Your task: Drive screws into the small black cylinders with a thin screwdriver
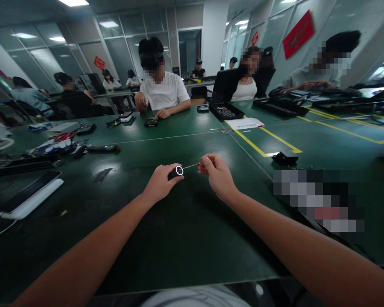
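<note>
My left hand (160, 183) is closed around a small black round part with a white ring (179, 171) on its end face, thumb below and fingers above. My right hand (220, 175) pinches the red end of a thin screwdriver (191, 165). Its slim metal shaft runs left to the black part, and the tip meets or lies very near the side of the ring; I cannot tell whether it touches. Both hands are above the green tabletop (179, 238). Fingers partly hide the black part's body and the red handle.
On the left lie a black-and-white slab with a cable (35, 196), a dark pen-like tool (103, 149) and a cluttered pile (59, 145). A small black block (285, 158) sits right, by yellow tape (252, 145). Across the table a person (166, 89) works; a black tray (225, 111) stands nearby.
</note>
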`<action>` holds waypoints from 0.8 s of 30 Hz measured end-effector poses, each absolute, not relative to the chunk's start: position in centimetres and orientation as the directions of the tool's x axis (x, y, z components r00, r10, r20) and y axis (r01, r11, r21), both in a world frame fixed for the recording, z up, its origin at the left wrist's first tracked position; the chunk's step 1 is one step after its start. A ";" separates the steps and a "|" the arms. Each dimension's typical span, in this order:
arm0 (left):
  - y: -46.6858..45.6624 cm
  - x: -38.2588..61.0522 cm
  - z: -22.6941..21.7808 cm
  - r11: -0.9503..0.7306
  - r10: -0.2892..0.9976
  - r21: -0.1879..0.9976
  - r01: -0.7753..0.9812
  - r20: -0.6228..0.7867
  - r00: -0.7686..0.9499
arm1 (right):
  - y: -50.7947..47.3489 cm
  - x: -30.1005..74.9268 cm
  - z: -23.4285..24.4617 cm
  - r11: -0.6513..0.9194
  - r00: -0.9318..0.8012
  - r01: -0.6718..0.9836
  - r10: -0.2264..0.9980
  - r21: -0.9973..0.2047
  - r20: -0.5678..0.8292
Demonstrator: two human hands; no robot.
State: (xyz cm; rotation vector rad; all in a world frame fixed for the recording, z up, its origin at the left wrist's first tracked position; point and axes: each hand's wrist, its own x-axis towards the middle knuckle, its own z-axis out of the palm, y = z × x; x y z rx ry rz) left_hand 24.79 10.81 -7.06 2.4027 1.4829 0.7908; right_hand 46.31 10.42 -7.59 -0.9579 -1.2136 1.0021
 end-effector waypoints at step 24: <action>11.0 24.8 -7.4 -0.503 0.860 0.431 0.750 0.342 0.380 | 9.5 46.1 -6.6 0.296 0.086 0.025 0.951 -0.955 0.297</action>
